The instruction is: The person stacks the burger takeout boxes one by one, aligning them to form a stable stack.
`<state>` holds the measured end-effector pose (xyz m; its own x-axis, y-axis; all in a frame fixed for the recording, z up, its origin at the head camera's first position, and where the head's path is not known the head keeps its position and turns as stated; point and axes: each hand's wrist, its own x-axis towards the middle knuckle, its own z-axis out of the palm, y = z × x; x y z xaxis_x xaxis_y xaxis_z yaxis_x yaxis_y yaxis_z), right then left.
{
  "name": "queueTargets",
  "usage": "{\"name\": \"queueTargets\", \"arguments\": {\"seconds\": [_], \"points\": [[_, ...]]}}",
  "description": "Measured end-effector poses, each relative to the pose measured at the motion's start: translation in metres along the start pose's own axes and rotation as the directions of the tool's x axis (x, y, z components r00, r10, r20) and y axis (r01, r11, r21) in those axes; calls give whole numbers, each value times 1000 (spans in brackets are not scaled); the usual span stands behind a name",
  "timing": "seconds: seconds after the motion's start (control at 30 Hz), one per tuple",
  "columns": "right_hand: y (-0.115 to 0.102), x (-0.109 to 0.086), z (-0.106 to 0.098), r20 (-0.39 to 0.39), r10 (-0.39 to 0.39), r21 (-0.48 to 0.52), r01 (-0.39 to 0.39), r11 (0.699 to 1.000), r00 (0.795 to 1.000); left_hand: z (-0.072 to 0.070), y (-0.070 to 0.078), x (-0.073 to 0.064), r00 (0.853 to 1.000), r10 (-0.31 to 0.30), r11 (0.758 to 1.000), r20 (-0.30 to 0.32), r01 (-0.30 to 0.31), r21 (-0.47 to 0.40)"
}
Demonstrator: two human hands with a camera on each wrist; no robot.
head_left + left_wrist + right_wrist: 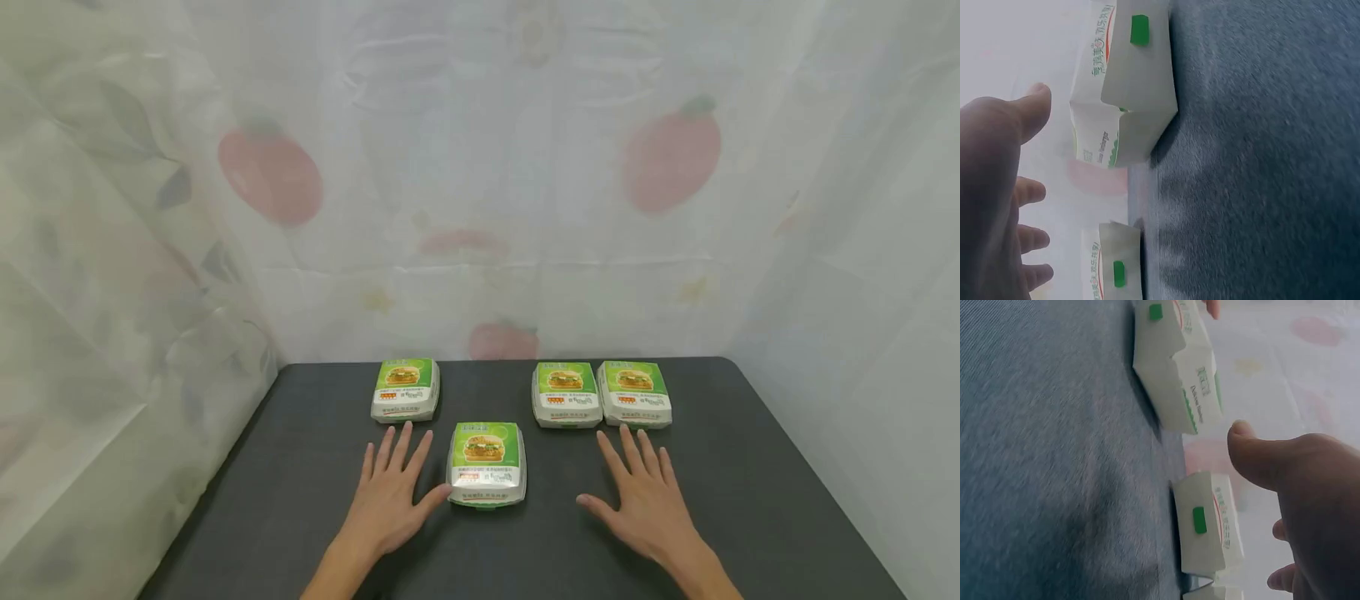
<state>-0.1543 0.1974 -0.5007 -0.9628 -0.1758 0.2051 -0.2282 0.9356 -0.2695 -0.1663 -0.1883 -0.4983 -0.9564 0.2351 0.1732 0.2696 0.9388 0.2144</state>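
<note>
"Both hands spread, fingers straight, holding nothing! Left hand [390, 500], lower left of centre, thumb just beside the near burger box [485, 465], bottom centre of frame. Touching? Can't tell!"

"And the right hand [645, 500], lower right, well apart from it. I'd want level palms on opposite sides, light, even pressure; those walls could buckle."

"Flimsy stuff?"

"Thin folded card, by the look: shiny green-and-white top, bevelled corners, plain pale sides. Same shape for the far-left box [406, 390] and both right-hand boxes [567, 394], mid-frame, on that dark, fine-grained tabletop [750, 517]!"
</note>
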Motion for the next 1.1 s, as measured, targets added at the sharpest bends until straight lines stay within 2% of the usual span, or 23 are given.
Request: {"name": "queueTargets", "arguments": {"seconds": [0.27,0.43,0.57,0.67,0.93,1.0,1.1], "points": [[-13,9,5,10,-19,120,17,993,1000,2,6,7,998,31,993,-58,-38,-112],[-23,15,5,68,-3,246,-14,969,998,1,9,10,999,-10,969,-44,-1,-247],[-32,19,2,115,18,361,-59,931,993,0,11,13,998,-35,930,-44,17,-367],[-38,22,2,124,24,434,-76,897,992,1,12,15,998,-35,900,-61,5,-436],[-49,34,9,62,7,575,-42,817,998,5,13,22,995,-43,832,-87,-13,-554],[-52,37,12,48,11,610,-38,792,999,6,13,24,997,-39,801,-63,-7,-599],[-55,41,19,47,12,673,-41,738,999,8,13,25,1000,-17,737,6,16,-675]]}}
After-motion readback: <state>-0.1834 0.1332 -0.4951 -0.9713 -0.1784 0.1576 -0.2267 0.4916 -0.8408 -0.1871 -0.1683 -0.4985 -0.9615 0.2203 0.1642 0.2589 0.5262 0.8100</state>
